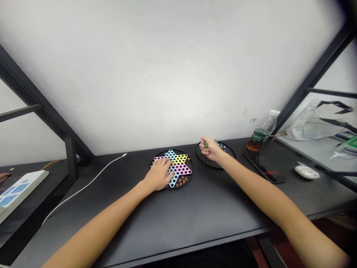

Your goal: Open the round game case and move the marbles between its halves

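A round black Chinese checkers board (pixel 182 169) with a star of pink, blue and yellow points lies on the desk. My left hand (pixel 159 173) rests flat on the board's left part, fingers stretched out, and hides some of its holes. Several orange-red marbles (pixel 182 180) sit in the board's rim at the front right. My right hand (pixel 212 149) is raised over a second round black tray (pixel 205 160), its fingers curled round green marbles (pixel 205 144). In that tray several blue marbles (pixel 223 146) show beyond my hand.
Right of the tray stand a bottle (pixel 262 132) of brown drink, a dark flat device (pixel 264 169) and a white mouse (pixel 306 171). A white cable (pixel 92 182) crosses the desk's left side. A power strip (pixel 21 191) and another person's hand (pixel 4 176) are at far left.
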Motion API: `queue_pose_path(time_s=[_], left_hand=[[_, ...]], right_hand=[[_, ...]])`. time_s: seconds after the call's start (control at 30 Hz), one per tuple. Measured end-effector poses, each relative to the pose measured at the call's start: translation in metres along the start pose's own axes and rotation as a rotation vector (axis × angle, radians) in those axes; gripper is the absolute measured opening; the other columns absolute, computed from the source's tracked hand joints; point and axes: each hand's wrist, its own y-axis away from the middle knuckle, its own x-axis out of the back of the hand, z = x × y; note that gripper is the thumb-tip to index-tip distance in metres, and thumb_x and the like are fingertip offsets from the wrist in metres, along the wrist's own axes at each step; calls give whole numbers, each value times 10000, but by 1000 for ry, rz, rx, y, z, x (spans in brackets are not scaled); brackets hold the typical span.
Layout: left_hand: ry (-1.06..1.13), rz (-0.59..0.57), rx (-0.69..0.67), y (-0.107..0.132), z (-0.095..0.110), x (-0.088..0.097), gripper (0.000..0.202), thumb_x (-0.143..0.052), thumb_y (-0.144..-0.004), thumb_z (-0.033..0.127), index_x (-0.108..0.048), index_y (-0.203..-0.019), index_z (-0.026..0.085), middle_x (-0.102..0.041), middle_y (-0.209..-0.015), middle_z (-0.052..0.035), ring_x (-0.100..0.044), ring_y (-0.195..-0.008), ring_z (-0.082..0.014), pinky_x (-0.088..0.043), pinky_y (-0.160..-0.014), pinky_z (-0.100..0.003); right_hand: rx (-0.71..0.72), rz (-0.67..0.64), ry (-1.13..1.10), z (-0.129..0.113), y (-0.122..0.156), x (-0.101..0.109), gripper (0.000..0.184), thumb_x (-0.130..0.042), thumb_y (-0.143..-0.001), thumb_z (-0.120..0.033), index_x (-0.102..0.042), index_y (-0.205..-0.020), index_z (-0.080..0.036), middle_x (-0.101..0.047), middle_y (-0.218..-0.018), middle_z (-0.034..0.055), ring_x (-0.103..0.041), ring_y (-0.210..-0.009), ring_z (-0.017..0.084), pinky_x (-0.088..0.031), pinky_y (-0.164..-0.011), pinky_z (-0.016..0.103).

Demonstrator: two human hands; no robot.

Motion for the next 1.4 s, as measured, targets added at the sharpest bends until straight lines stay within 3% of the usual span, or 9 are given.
queue_pose_path(time_s=[0.1, 0.2, 0.33, 0.43, 0.6, 0.7, 0.77, 0.93, 1.4], left_hand=[[11, 2, -4, 0, 0, 0, 383, -438, -977, 388, -576, -1268, 182, -562, -1383, -156, -504, -1298, -321, -390, -1109, -537], [8, -6, -7, 0, 0, 0, 381, -440, -978, 383, -579, -1268, 178, -564, -1379, -152, -503, -1299, -319, -388, -1115, -531], [8, -12, -2, -1, -1, 0, 390, -435, -983, 384, -572, -1281, 172, -556, -1387, -155, -498, -1301, -320, -387, -1117, -532], [16, -1, -3, -1, -1, 0, 376, -434, -983, 385, -576, -1272, 190, -570, -1366, -144, -507, -1286, -314, -391, -1114, -533], [14, -4, -9, -1, -1, 0, 376, -428, -983, 391, -574, -1265, 190, -561, -1376, -147, -494, -1304, -317, -390, -1111, -533], [-1, -20, -10, -1, -1, 0, 375, -412, -992, 390, -569, -1261, 180, -554, -1381, -149, -486, -1310, -309, -376, -1123, -520], [-3, -29, -6, -1, 0, 1, 371, -411, -993, 389, -570, -1254, 178, -552, -1381, -147, -486, -1311, -305, -374, -1127, -508], [11, -31, 5, -1, 2, 3, 364, -430, -985, 383, -575, -1245, 174, -553, -1382, -149, -490, -1304, -312, -384, -1115, -511], [26, -39, 5, -1, -1, 1, 378, -425, -986, 385, -563, -1266, 171, -548, -1390, -150, -482, -1314, -313, -369, -1131, -518]], right_hand=[[-138, 51, -246, -20, -13, 45, 262, -453, -963, -268, -372, -719, -220, -387, -550, -69, -257, -383, 48, -210, -329, 120], [-255, 136, -209, -24, -20, 88, 228, -406, -977, -230, -398, -750, -208, -433, -596, -45, -296, -404, 48, -176, -322, 107], [-167, 311, 205, -15, -24, 128, 221, -415, -971, -234, -441, -754, -204, -344, -552, -85, -234, -399, 61, -119, -357, 167], [-32, 403, 707, -11, -28, 144, 275, -511, -940, -328, -506, -698, -196, -380, -508, -62, -323, -444, 93, -227, -427, 220], [64, 215, 1262, -14, -27, 155, 418, -622, -865, -404, -528, -518, -192, -485, -489, 1, -457, -564, 144, -357, -573, 260], [-34, -32, 1345, -16, -24, 156, 395, -612, -875, -444, -614, -585, -177, -568, -544, 7, -479, -542, 132, -366, -565, 251], [-70, -85, 1387, -17, -24, 157, 360, -624, -875, -401, -638, -598, -171, -597, -567, 12, -494, -542, 128, -365, -566, 248], [-42, -42, 1500, -11, -32, 161, 292, -660, -857, -316, -652, -600, -176, -646, -623, 30, -543, -593, 141, -365, -592, 249], [56, 168, 1616, 11, -47, 173, 294, -600, -927, -392, -701, -745, -183, -705, -761, 93, -620, -716, 196, -382, -656, 267]])
